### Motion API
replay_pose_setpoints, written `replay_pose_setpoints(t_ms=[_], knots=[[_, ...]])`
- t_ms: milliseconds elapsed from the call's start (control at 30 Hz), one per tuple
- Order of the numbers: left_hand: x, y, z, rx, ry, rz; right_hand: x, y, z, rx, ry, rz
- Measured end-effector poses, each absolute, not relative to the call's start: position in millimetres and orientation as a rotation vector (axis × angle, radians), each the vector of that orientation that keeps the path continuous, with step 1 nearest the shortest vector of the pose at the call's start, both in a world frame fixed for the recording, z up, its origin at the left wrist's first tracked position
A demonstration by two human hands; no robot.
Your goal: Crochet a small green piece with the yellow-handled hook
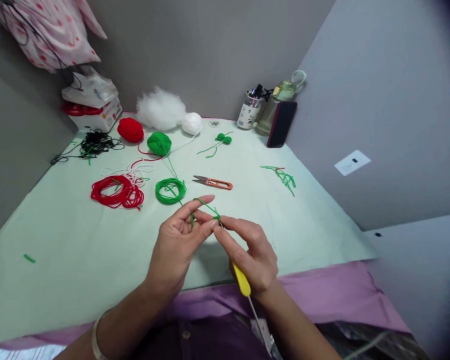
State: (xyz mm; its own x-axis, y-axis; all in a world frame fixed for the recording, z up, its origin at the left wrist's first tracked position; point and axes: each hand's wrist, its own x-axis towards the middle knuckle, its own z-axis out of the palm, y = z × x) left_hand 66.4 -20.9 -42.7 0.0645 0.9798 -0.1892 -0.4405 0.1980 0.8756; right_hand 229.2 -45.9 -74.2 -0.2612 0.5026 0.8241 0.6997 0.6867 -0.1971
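Note:
My left hand [180, 231] pinches a small piece of green crochet work [217, 218], and a strand of green yarn [206, 204] runs over its raised index finger. My right hand [249, 247] grips a crochet hook [241, 279] with a yellow handle, its metal tip at the green piece. The fingertips of both hands meet there and partly hide the stitches. From the left hand the strand leads back to a loose green yarn coil [170, 191] and a green yarn ball [159, 144]. Orange thread snips [213, 182] lie just beyond my hands.
Red yarn coil [117, 192], red ball [130, 130], black yarn tangle [97, 143], white stuffing [161, 109] and white ball [191, 123] lie left and back. Small green balls [224, 139], green scraps [283, 177], pen cup [249, 112], bottle [268, 112] and phone [282, 124] sit right.

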Motion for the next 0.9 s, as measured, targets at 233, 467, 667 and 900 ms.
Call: replay_pose_setpoints(t_ms=[233,467,667,900], knots=[[58,-20,-31,0.48,0.77,0.943,236,-46,-63,-0.85,-1.844,0.069],[47,-15,-30,0.686,0.823,1.059,231,-46,-52,-0.849,-1.352,0.73],[47,-19,-34,0.8,0.852,1.061,228,-41,-53,-0.745,-1.165,0.965],[59,-23,-42,0.792,0.777,1.075,217,-41,-60,-0.825,-1.191,0.925]])
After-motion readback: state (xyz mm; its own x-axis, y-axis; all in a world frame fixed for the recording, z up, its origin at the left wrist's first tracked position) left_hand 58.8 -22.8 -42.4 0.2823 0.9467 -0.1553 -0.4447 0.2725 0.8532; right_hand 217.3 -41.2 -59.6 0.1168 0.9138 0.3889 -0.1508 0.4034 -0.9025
